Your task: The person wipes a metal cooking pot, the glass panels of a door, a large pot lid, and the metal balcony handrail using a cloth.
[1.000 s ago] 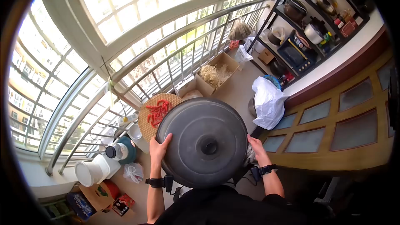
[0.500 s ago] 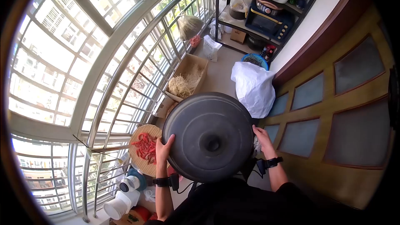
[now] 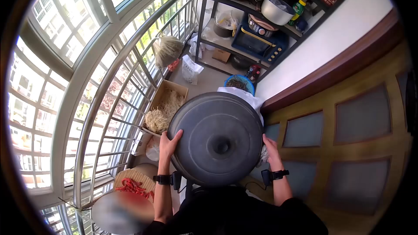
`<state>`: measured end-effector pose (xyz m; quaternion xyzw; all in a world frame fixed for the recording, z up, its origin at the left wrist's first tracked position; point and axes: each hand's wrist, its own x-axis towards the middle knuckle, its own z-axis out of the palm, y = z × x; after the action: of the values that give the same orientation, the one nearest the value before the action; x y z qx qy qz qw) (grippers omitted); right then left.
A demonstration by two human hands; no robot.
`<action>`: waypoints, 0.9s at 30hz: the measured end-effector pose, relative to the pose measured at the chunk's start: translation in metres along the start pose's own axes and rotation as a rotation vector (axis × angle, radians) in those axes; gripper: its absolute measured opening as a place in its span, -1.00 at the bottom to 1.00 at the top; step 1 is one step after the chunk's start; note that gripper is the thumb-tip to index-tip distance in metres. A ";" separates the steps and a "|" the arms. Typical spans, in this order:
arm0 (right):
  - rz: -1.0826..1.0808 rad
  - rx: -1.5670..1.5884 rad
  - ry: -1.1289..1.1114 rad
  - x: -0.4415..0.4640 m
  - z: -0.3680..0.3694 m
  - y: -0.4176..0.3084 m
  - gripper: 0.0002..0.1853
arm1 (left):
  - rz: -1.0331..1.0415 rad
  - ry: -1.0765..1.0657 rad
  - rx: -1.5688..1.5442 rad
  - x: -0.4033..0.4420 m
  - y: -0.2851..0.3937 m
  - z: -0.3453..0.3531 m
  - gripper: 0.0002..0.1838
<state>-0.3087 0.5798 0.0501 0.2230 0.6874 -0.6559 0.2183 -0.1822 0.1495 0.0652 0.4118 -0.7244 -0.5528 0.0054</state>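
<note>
A large dark round lidded pot (image 3: 198, 143) with a central knob is held in front of my body, seen from above. Its lid hides whatever lies beneath. My left hand (image 3: 169, 146) grips the left edge, thumb on top and fingers out of sight below. On the opposite side my right hand (image 3: 271, 151) is closed at the edge, with a crumpled greyish cloth (image 3: 264, 154) beside its fingers. Both wrists wear black straps with small devices.
On the left runs a metal railing (image 3: 98, 109) along the windows. A cardboard box (image 3: 183, 91) of straw-like strands, a white bag (image 3: 190, 69) and a blue basket (image 3: 249, 85) stand ahead. Shelves (image 3: 209, 63) fill the back; a paneled door (image 3: 326, 152) is right. Red peppers (image 3: 130, 186) lie lower left.
My view has turned to the right, so the shelves and box sit further left and lower. The pot stays between both hands. The white bag behind it is now mostly covered.
</note>
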 end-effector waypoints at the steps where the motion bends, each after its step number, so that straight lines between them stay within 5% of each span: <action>1: -0.004 0.030 0.034 0.015 0.004 -0.002 -0.53 | -0.005 -0.015 -0.017 0.023 0.016 0.004 0.02; 12: 0.095 -0.007 0.068 0.126 0.070 -0.114 -0.57 | -0.048 -0.071 0.042 0.181 0.081 0.035 0.05; 27: 0.170 -0.124 -0.090 0.302 0.094 -0.085 -0.62 | -0.261 -0.027 0.014 0.269 0.063 0.083 -0.02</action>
<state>-0.6017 0.4888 -0.0647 0.2370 0.6948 -0.6003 0.3172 -0.4359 0.0565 -0.0365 0.4951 -0.6685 -0.5493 -0.0795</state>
